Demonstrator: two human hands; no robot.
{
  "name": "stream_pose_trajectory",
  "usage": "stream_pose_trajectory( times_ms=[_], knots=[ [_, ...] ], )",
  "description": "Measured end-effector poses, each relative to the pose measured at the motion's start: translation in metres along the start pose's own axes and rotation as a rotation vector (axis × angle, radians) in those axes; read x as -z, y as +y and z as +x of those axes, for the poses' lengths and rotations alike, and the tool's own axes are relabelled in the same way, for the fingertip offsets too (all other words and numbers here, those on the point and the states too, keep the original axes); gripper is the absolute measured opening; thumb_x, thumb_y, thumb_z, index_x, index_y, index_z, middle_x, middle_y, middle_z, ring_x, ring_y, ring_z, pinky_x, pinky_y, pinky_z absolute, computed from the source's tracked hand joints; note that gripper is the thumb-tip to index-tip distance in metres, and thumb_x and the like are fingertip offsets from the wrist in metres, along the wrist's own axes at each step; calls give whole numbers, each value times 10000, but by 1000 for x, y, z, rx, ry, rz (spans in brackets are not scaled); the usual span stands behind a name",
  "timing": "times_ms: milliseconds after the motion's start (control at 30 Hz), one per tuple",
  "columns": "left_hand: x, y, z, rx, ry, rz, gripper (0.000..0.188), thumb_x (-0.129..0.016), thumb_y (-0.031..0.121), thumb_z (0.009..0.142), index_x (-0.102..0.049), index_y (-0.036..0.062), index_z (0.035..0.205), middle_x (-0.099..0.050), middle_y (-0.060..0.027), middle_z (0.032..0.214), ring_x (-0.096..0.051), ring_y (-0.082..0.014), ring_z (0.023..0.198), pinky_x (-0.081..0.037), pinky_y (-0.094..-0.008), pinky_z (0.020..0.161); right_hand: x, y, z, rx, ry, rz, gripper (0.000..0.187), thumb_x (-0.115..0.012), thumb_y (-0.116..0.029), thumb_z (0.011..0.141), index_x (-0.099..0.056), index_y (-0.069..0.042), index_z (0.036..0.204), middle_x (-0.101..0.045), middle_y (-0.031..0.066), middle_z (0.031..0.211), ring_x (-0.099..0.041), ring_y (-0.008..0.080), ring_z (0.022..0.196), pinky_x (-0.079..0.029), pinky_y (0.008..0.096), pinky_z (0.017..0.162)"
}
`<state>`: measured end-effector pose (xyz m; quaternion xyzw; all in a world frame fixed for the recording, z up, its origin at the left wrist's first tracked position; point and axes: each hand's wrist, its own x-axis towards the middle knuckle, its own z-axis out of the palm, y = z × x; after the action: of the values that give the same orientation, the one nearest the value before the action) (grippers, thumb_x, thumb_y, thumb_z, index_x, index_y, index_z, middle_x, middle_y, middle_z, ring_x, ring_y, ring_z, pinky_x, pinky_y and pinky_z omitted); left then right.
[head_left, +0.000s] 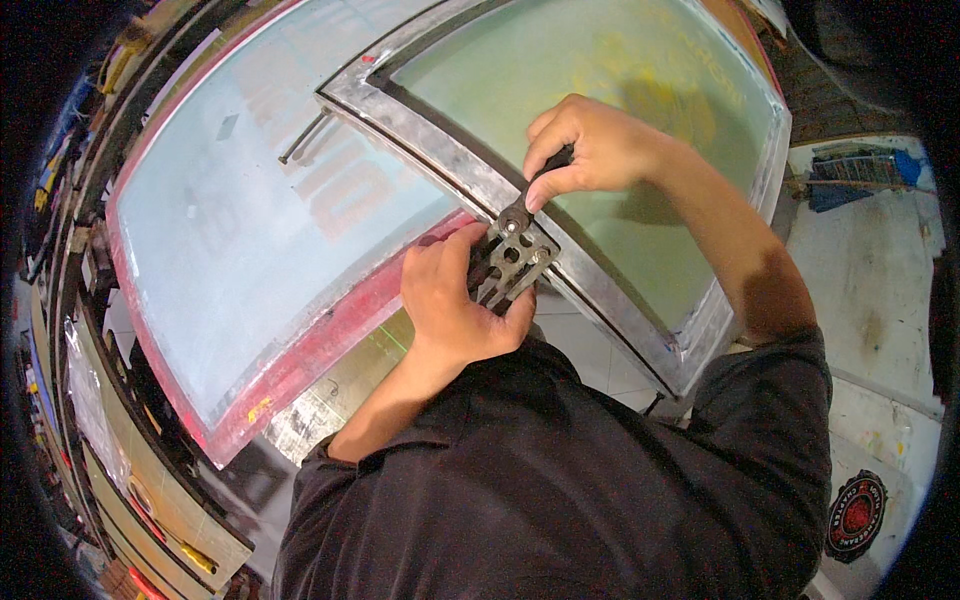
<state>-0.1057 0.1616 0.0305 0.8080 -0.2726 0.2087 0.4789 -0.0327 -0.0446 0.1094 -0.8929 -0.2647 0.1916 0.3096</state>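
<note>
A workshop, apparently for screen printing: a pale blue stencilled screen (250, 220), a green screen (520, 90) in a scuffed metal frame (455, 160), a stained white surface (850, 270) and a metal clamp (527, 255).

Centre was brightly lit, fairly sharp; soft shadow darkened part of green panel (640, 80); dark shirt (560, 480) lost detail; edges bowed toward grainy black rim.

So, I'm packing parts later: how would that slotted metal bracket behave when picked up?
The slotted metal bracket looks stiff, being plate-like; being metal, it's probably fairly heavy despite its holes; its angular outline makes rolling unlikely.
</note>
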Motion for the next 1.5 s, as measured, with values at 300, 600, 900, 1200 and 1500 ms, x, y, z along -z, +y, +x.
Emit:
stream_pose_trajectory(
  times_ms=[300, 600, 900, 1200, 1500],
  knots=[
    [1, 2, -1, 47, -28, 12, 500, -708, 232, 489, -575, 54, 937, -593, -86, 707, -561, -271, 619, -392, -352, 610, -52, -11, -47, -119, 444, -108, 330, -670, -433, 746, -683, -103, 731, -608, 101, 620, -601, 297, 597, -454, 372, 543],
    [0, 1, -1, 49, -2, 2, 499, -725, 250, 488, -573, 58, 923, -592, -78, 678, -559, -283, 604, -395, -367, 622, -95, -49, -73, -307, 654, -329, 235, -575, -304, 843, -624, -81, 899, -548, 140, 757, -575, 338, 644, -468, 429, 554],
    [1, 3, 1, 52, -6, -12, 490, -722, 246, 480, -573, 58, 908, -587, -82, 660, -555, -288, 591, -402, -365, 619, -111, -78, -74, -480, 612, -496, 239, -585, -181, 839, -614, -48, 1036, -514, 119, 793, -560, 314, 676, -447, 390, 587],
    [1, 1, 1, 33, -14, 13, 490, -711, 248, 494, -563, 59, 921, -579, -79, 661, -552, -287, 590, -393, -363, 607, -55, -64, -82, -249, 717, -196, 183, -642, -151, 785, -662, -34, 923, -643, 125, 795, -619, 208, 710, -465, 314, 636],
    [-2, -1, 0, 28, -29, -26, 493, -709, 249, 490, -562, 62, 922, -577, -86, 680, -549, -292, 609, -386, -369, 600, 24, -8, -12, 33, 133, -405, 342, -733, -455, 635, -707, -119, 697, -651, 69, 683, -624, 243, 653, -466, 330, 606]
  ],
)
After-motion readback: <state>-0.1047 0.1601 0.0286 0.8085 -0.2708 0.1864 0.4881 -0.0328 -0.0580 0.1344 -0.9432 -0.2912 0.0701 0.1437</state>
